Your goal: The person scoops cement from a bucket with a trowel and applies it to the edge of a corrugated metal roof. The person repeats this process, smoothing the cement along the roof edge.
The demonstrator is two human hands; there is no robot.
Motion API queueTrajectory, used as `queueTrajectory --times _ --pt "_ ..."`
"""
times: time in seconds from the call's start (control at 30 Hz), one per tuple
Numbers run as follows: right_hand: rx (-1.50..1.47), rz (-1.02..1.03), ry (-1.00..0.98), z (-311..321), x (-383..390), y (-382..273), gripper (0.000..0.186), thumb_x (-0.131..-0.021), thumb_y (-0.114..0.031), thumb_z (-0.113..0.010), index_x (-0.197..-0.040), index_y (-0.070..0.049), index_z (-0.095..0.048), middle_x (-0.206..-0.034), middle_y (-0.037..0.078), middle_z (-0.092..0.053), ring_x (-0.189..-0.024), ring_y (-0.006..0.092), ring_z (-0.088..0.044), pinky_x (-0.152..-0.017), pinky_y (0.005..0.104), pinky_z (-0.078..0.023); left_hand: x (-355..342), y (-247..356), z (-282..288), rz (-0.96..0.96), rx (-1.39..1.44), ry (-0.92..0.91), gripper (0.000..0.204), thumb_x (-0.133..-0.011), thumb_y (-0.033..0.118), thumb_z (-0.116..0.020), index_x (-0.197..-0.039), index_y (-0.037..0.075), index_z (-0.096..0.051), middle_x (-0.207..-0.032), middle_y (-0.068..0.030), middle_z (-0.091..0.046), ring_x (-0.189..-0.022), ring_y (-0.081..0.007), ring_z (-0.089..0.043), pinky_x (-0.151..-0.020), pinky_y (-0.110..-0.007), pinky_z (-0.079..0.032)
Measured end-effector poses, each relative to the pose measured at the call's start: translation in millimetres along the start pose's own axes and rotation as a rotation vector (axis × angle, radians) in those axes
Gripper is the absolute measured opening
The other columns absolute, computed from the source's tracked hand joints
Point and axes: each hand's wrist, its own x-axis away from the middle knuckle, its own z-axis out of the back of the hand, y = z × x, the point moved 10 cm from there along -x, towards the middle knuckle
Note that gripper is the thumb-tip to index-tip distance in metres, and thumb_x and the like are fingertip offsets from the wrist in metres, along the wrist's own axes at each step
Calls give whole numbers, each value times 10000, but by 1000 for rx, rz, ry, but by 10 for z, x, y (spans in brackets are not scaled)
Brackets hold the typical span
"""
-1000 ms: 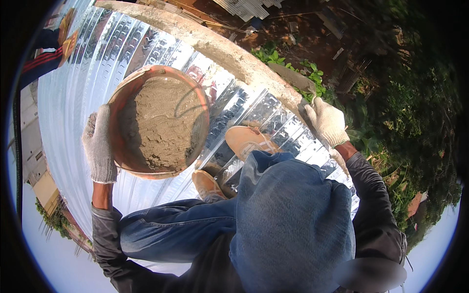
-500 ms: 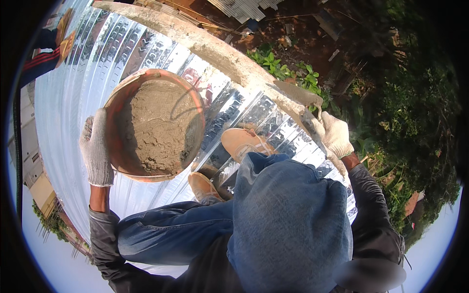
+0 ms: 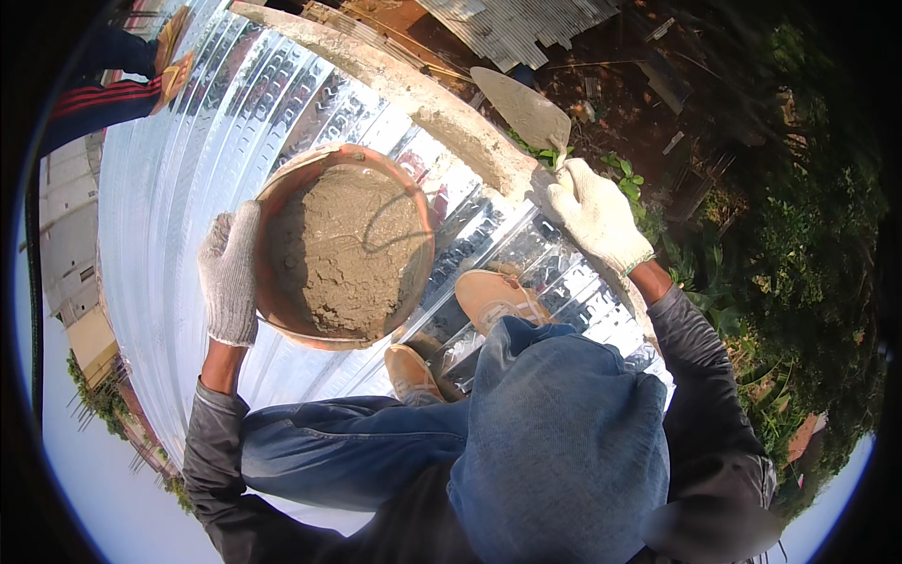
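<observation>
Wet grey-brown mortar fills much of a round orange bucket, whose rim is smeared with it. My left hand, in a white knit glove, grips the bucket's left side. A thin curved shadow crosses the mortar. To the right, my gloved right hand is closed around the handle of a pointed trowel; the glove hides most of the handle. The trowel's mortar-coated blade points up and left, beyond the mortar-covered wall edge.
Shiny corrugated metal sheets lie under the bucket and my shoes. Past the wall edge, the ground lies lower, with plants and old roofing sheets. Another person's sandalled feet stand at upper left.
My right hand has swung the trowel up and left, out past the wall edge. In the picture, the bucket and my left hand sit further right; the whole view has shifted.
</observation>
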Motion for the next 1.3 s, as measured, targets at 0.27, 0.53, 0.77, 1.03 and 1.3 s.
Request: queueTrajectory --times 0.27,0.53,0.77,1.03,1.3 --pt "191 407 58 -582 -1034 -962 337 -1060 -360 -614 -1205 -59 -659 -963 227 -749 -933 449 -733 -809 534 -577 85 209 -89 -46 -51 52 354 -1100 334 -719 -934 22 -701 -845 58 -602 -801 -50 -503 -714 -255 -459" --pt "296 304 130 -507 -1653 -1131 401 -1058 -398 -608 -1217 -38 -685 -1002 233 -781 -935 424 -766 -846 525 -600 82 143 -84 -59 -25 59 344 -1104 312 -716 -927 18 -683 -854 60 -577 -825 -46 -476 -717 -257 -443" --pt "246 343 75 -843 -1745 -1401 386 -1044 -401 -604 -1133 -47 -730 -1004 233 -782 -951 428 -769 -854 519 -604 102 270 -110 -67 -62 58 348 -1101 299 -723 -910 15 -665 -843 62 -568 -813 -44 -462 -699 -259 -425" --pt "235 274 89 -842 -2142 -1725 396 -1036 -402 -614 -1117 -57 -792 -1046 221 -802 -973 407 -784 -858 495 -619 96 283 -143 -85 -61 45 314 -1101 269 -725 -929 19 -647 -863 61 -559 -827 -42 -457 -711 -258 -427" --pt "361 262 -3 -917 -2416 -1808 408 -1007 -396 -614 -1127 -68 -826 -1121 207 -803 -1009 387 -783 -862 477 -615 105 193 -125 -42 -13 62 286 -1107 269 -717 -953 32 -667 -869 53 -579 -821 -48 -475 -722 -256 -437"
